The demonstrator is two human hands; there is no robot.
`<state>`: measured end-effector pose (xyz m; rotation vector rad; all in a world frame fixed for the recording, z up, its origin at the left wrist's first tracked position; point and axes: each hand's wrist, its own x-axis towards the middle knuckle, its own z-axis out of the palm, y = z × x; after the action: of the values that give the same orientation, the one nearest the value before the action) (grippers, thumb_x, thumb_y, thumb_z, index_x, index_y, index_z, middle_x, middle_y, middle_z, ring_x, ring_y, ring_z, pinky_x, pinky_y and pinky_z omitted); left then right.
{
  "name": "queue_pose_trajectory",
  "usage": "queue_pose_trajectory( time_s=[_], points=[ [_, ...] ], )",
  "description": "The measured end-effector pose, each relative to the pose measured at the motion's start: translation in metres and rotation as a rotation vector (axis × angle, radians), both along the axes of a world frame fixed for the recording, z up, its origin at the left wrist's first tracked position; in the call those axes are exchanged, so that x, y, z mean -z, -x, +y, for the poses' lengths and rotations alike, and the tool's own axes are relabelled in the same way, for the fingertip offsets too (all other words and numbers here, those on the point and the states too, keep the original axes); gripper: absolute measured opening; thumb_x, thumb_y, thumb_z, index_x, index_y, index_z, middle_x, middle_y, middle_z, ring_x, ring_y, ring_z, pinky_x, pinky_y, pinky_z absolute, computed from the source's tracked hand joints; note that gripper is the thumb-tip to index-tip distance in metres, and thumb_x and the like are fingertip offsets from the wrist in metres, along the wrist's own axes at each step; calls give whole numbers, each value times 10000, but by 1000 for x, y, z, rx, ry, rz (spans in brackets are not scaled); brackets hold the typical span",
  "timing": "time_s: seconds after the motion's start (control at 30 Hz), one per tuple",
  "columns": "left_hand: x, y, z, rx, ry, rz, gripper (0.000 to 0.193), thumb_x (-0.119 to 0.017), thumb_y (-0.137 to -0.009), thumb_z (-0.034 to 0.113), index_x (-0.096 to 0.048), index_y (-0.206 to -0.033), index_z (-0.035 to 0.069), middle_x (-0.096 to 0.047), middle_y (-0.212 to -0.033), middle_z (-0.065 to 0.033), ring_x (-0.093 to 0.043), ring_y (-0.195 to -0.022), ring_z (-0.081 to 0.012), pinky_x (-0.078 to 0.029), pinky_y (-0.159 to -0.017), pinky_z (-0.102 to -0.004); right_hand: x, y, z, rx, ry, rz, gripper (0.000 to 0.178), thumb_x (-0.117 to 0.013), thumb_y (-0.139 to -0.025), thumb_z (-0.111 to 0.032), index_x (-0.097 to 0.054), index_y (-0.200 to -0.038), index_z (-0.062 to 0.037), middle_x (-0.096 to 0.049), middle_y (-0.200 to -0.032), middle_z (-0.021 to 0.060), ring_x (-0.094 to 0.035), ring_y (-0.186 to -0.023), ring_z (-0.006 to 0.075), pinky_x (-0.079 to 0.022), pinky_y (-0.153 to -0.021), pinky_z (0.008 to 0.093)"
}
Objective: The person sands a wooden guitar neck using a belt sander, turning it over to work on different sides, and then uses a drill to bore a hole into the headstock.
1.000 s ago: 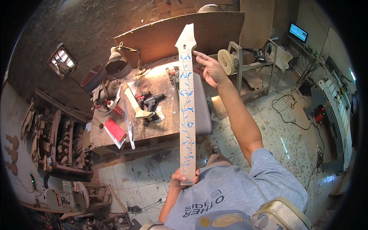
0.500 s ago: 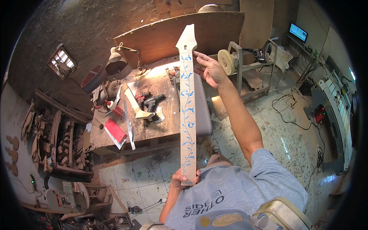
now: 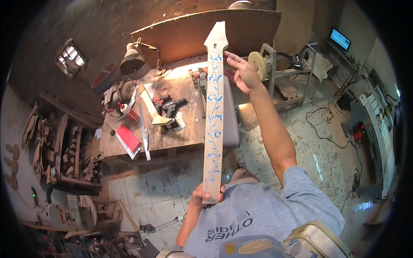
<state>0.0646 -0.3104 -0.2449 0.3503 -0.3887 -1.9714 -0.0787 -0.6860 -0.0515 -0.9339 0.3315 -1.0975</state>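
A pale wooden guitar neck (image 3: 214, 118) stands lengthwise before me, its fretboard inlaid with a blue vine and leaf pattern. Its bare, pointed headstock (image 3: 217, 36) is at the far end. My left hand (image 3: 201, 195) is closed round the near end, against my chest, with the thumb on the front. Near the headstock, my right hand (image 3: 244, 75) has its bent fingers at the neck's right edge. Some of those fingertips are hidden behind the wood.
A wooden workbench (image 3: 180, 137) carries a cordless drill (image 3: 173, 107), another unfinished neck (image 3: 150, 107), a steel ruler (image 3: 145, 133), a red sheet (image 3: 128, 135) and a glue bottle (image 3: 129, 112). A buffing wheel (image 3: 257, 64) on a frame stands at right. Cables (image 3: 320, 116) lie across the tiled floor.
The neck's headstock end has swung slightly right and farther away, so the neck leans more. My right hand has moved along with it, while my left keeps its hold. The view has shifted slightly.
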Motion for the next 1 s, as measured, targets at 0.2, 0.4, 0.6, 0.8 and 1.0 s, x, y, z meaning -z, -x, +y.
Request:
queue_pose_trajectory(
  time_s=[0.2, 0.4, 0.6, 0.8, 1.0],
  points=[
    [-11, 3, -4, -50, 2, -46, 793, -744, -594, 159, -506, -1317, -63, -629, -1033, -243, -665, -774, -313, -563, -657, -428, 0, 7, -6, 19, 22, 39, 365, -620, -1025, -166, -586, -1365, -36, -703, -1163, 76, -676, -988, 196, -548, -912, 342],
    [-7, 6, -3, -43, 8, -28, 813, -740, -598, 143, -498, -1353, -39, -635, -1038, -245, -677, -764, -326, -568, -653, -442, -2, 8, -1, 40, 26, 87, 352, -632, -1022, -186, -606, -1349, -57, -687, -1205, 54, -641, -1075, 198, -491, -981, 343],
    [-9, 10, -1, -42, -30, -27, 834, -746, -584, 131, -499, -1367, -20, -640, -1025, -246, -678, -759, -321, -565, -642, -445, 2, 13, -3, 40, 18, 92, 366, -642, -1017, -206, -608, -1359, -79, -672, -1234, 48, -616, -1095, 202, -475, -984, 343],
    [-10, 13, -1, -42, -31, -21, 833, -750, -576, 129, -510, -1360, -14, -643, -1021, -240, -677, -760, -317, -563, -638, -436, 1, 15, -3, 15, 42, 108, 399, -662, -1007, -247, -607, -1372, -96, -659, -1260, 23, -579, -1142, 182, -456, -980, 318],
    [-12, 15, -2, -48, -23, -32, 813, -740, -577, 132, -516, -1341, -34, -644, -1023, -240, -672, -751, -310, -558, -635, -427, 0, 17, -3, 15, 37, 92, 396, -656, -1010, -232, -601, -1372, -81, -670, -1238, 37, -605, -1104, 191, -466, -981, 331]
  ],
)
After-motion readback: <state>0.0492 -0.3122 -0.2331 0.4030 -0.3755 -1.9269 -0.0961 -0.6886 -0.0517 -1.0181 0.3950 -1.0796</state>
